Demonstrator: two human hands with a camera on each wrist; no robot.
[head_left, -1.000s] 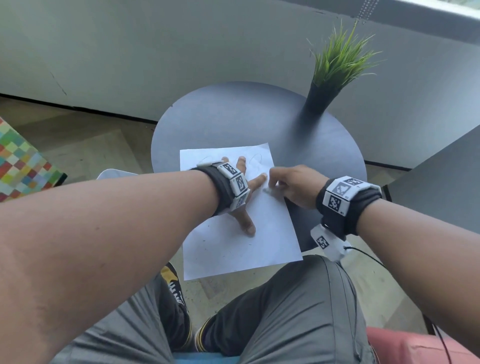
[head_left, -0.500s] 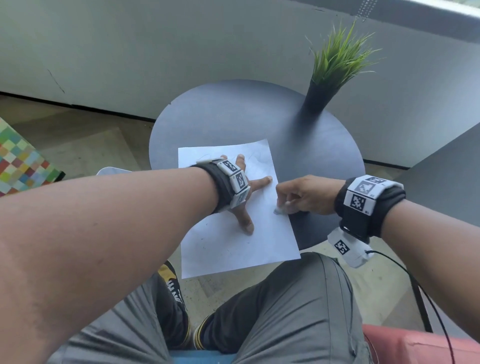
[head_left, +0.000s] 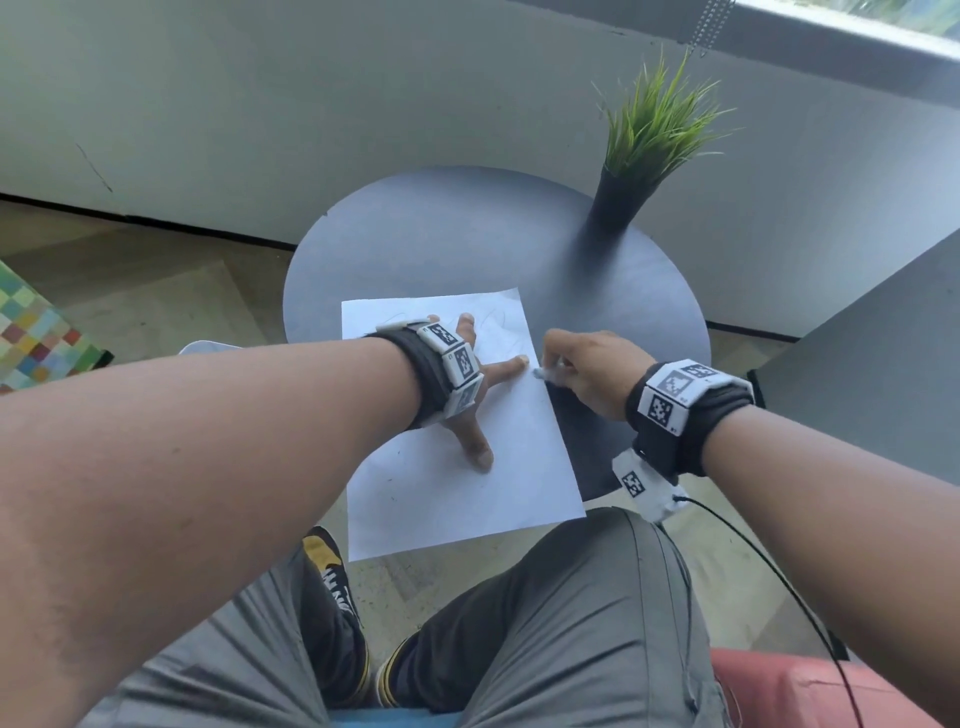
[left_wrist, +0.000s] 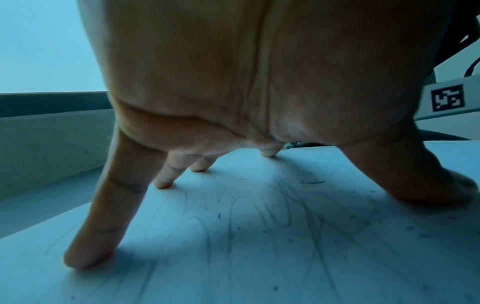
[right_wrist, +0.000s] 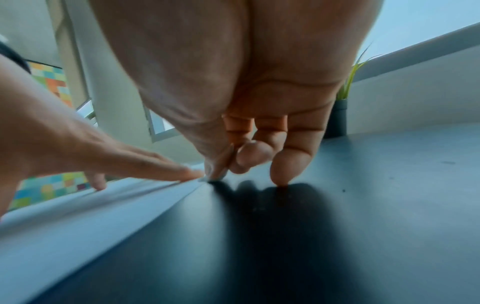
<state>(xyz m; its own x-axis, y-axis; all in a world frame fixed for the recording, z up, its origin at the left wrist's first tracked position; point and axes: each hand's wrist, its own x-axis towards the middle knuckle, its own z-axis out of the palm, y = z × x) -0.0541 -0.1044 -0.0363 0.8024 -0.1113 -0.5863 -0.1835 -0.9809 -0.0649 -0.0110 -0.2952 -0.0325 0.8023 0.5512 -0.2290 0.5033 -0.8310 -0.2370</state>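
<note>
A white sheet of paper with faint pencil scribbles lies on a round dark table, its near end hanging over the table's edge. My left hand presses it down with straight, spread fingers; the scribbles on the paper run under the palm. My right hand pinches a small pale eraser and holds it at the sheet's right edge, just beside my left index fingertip. In the right wrist view the eraser sits between thumb and fingers, touching the paper's edge.
A potted green grass plant in a dark pot stands at the table's far right. A grey wall runs behind, a dark cabinet stands right, a chequered coloured block left. My knees are under the near edge.
The right hand with the eraser slid down and right along the paper's edge, then came back up beside the left index fingertip. The left hand stayed pressed on the sheet.
</note>
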